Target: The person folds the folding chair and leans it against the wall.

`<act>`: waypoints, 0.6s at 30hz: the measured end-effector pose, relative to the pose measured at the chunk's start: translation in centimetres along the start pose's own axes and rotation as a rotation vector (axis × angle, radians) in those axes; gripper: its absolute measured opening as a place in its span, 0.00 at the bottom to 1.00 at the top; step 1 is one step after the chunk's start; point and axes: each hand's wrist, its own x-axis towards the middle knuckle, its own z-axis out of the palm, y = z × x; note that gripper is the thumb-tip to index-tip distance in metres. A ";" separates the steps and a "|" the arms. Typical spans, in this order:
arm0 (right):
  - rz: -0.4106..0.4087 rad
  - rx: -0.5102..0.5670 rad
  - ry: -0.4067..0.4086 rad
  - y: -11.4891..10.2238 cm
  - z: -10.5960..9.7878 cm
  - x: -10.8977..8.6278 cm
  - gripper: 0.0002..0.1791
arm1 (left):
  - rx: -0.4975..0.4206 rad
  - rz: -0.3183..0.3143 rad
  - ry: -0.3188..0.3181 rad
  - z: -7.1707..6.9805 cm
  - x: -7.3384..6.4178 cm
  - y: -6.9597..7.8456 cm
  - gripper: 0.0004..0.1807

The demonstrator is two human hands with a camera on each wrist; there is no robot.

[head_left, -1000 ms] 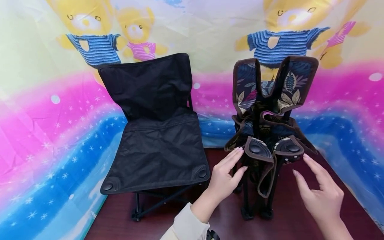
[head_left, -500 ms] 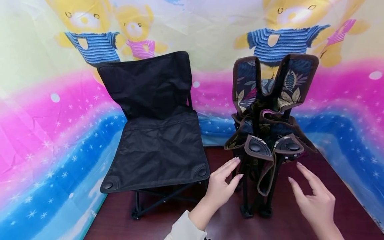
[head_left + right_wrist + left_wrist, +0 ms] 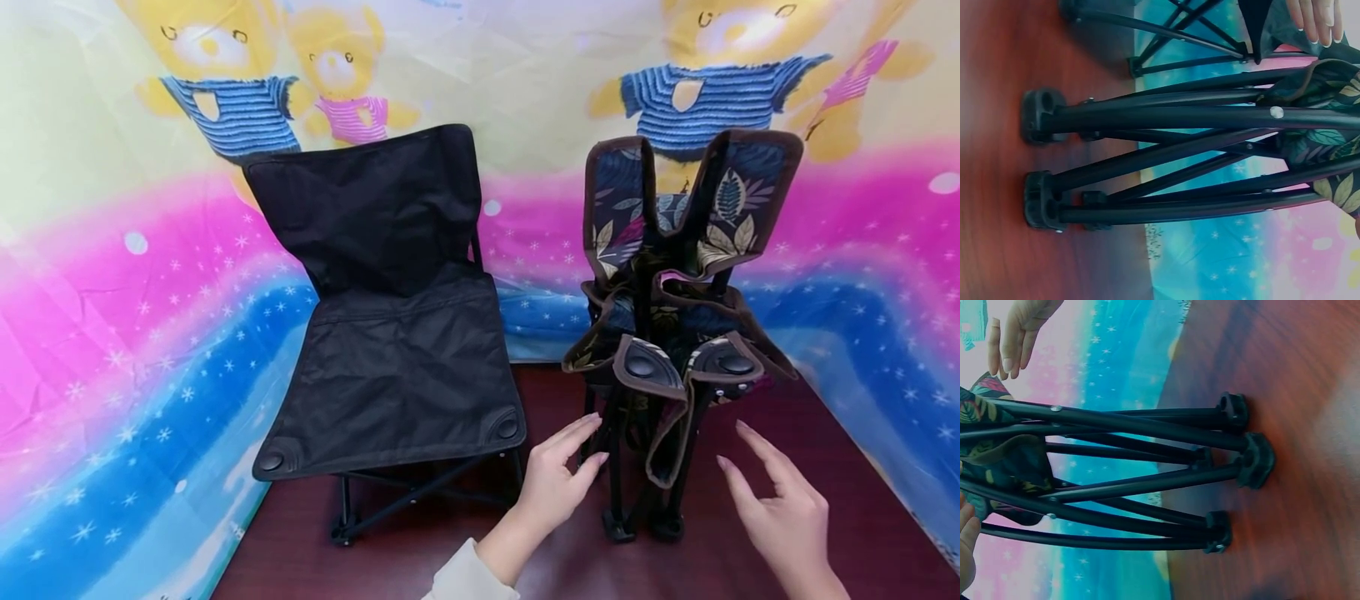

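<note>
A folding chair with dark leaf-print fabric (image 3: 738,204) and brown edging stands upright, folded narrow, on the right. Its black legs (image 3: 1147,428) are bunched together, with plastic feet (image 3: 1041,115) on the tabletop. To its left my left hand (image 3: 558,475) is held with fingers extended and thumb apart, fingertips near the legs; whether they touch cannot be told. My right hand (image 3: 783,504) hovers on the chair's other side, fingers relaxed and holding nothing. In the left wrist view that right hand (image 3: 1022,328) hangs clear of the legs.
A black folding chair (image 3: 405,375) stands unfolded at the left, its seat spread flat over crossed legs. Both chairs stand on a dark reddish wooden tabletop (image 3: 600,567). Behind hangs a colourful cloth (image 3: 525,83) printed with bears and snowflakes.
Both hands have come down from beside the leaf-print chair's front corners and drawn slightly back toward me. The right hand has also moved left. Both chairs keep their shape.
</note>
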 end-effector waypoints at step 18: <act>0.122 -0.004 -0.052 0.8 1.2 -2.2 0.27 | -0.077 -0.171 -0.031 1.9 -2.7 -1.1 0.20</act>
